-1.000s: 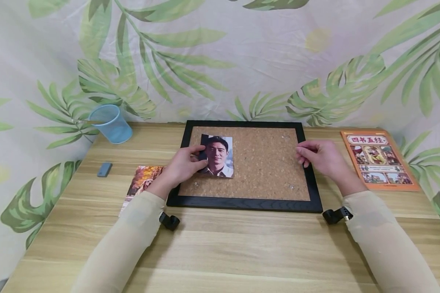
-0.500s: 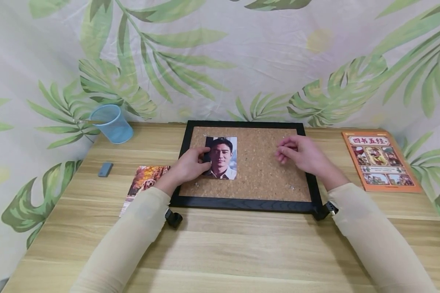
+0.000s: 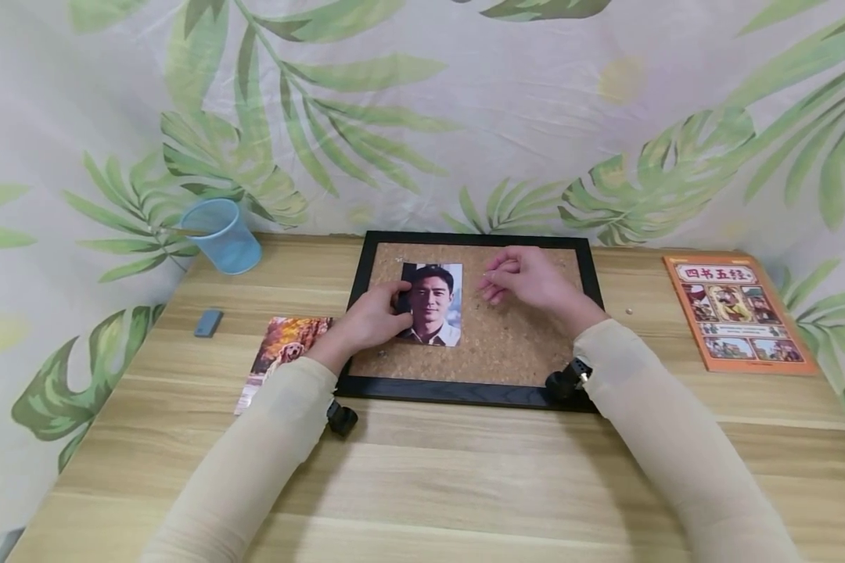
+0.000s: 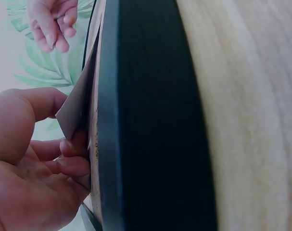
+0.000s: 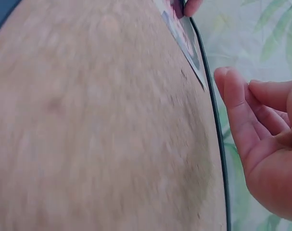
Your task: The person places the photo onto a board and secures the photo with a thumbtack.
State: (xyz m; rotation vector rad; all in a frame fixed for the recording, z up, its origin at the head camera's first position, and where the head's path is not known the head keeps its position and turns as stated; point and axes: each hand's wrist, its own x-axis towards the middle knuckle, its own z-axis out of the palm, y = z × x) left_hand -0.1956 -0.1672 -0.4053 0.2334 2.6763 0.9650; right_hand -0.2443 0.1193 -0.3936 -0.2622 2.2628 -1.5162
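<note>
My left hand [image 3: 375, 317] pinches the left edge of a portrait photo [image 3: 436, 309], thumb and fingers on either side. In the left wrist view the photo [image 4: 73, 113] stands slightly off the board at that edge. The photo lies over the left half of a cork board [image 3: 479, 356] with a black frame. Above the cork, right of the photo, my right hand [image 3: 528, 277] has thumb and fingertips drawn together. They pinch a tiny clear thing that looks like a pushpin, mostly hidden by the fingers. Small clear pushpins [image 3: 382, 354] stick in the cork's left corners.
A photo of a dog [image 3: 289, 348] lies left of the board, partly under my left forearm. Further left are a blue eraser-like block [image 3: 208, 323] and a blue mesh cup [image 3: 231, 244]. An orange book [image 3: 739, 313] and a small silvery dot [image 3: 630, 311] lie right.
My right hand has moved left from the board's right frame to beside the portrait. My left hand has shifted the portrait slightly right. The silvery dot on the table has come into view.
</note>
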